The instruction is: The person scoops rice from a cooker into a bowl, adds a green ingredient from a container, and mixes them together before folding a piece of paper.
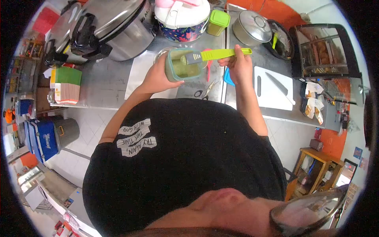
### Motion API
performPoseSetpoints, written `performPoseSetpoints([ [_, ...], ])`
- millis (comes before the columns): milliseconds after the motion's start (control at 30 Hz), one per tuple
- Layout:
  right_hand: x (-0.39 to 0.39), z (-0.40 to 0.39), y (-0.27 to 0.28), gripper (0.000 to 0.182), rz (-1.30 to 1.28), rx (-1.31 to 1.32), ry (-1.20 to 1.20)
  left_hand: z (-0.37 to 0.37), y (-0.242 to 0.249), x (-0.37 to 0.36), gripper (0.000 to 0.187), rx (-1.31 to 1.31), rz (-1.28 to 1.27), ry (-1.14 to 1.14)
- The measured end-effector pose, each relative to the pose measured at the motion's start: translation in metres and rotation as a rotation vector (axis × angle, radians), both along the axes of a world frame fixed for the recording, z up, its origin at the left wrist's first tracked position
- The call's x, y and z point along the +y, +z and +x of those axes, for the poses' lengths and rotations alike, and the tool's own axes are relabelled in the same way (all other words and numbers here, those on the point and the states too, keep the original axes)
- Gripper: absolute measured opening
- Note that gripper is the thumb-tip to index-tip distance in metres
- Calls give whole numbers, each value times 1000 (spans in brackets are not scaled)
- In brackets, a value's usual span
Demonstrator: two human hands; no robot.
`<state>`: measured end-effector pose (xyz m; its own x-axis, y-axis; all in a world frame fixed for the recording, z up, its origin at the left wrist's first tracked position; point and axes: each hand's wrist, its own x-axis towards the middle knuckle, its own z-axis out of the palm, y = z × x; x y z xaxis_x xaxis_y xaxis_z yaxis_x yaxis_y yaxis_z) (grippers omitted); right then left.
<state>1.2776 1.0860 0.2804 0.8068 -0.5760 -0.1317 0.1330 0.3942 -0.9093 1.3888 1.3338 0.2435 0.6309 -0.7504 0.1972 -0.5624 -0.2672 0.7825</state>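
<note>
My left hand (157, 77) is wrapped round a translucent green container (170, 68), tilted so its inside shows, with some pale green stuff in it. In my right hand (239, 65) is the lime-green handle of a spatula (221, 53), pinched near its end. The spatula's grey head lies over the container's opening, with pale green stuff on its tip. Below the hands, scissors (207, 91) rest on the metal counter, and a blue lid (227, 76) lies beside my right wrist. A red utensil (208, 73) is just right of the container.
Large steel pots (128, 37), a floral container (185, 32), a green-lidded jar (218, 23) and a lidded pot (251, 28) stand along the back. A knife (278, 83) lies on a white cutting board (266, 93) at right. A box (66, 86) sits at left.
</note>
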Motion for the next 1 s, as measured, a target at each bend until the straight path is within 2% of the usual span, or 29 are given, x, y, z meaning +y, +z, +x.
performPoseSetpoints([
  [167,-3,18,-7,30,21,3,-37,8,-21,26,95,74,-17,84],
  [367,-6,39,-35,33,-4,-15,-10,16,-55,89,86,74,-61,378],
  [400,-5,42,-40,34,-18,-13,-6,15,-56,101,83,76,44,460],
  [567,3,68,-94,28,-101,3,60,11,-67,147,81,-9,33,489],
  [633,11,79,-107,34,-272,73,21,8,-73,158,81,-66,23,499],
  [700,11,93,-127,32,-307,84,31,5,-74,164,81,-20,24,527],
  [800,7,115,-159,31,-609,120,32,2,-74,167,82,-2,45,556],
  [833,12,119,-154,31,-744,114,18,1,-70,165,82,-1,44,563],
  [933,21,117,-142,28,-765,121,126,-3,-62,162,82,50,41,575],
  [1000,19,114,-137,25,-954,166,200,-3,-62,161,80,21,67,577],
])
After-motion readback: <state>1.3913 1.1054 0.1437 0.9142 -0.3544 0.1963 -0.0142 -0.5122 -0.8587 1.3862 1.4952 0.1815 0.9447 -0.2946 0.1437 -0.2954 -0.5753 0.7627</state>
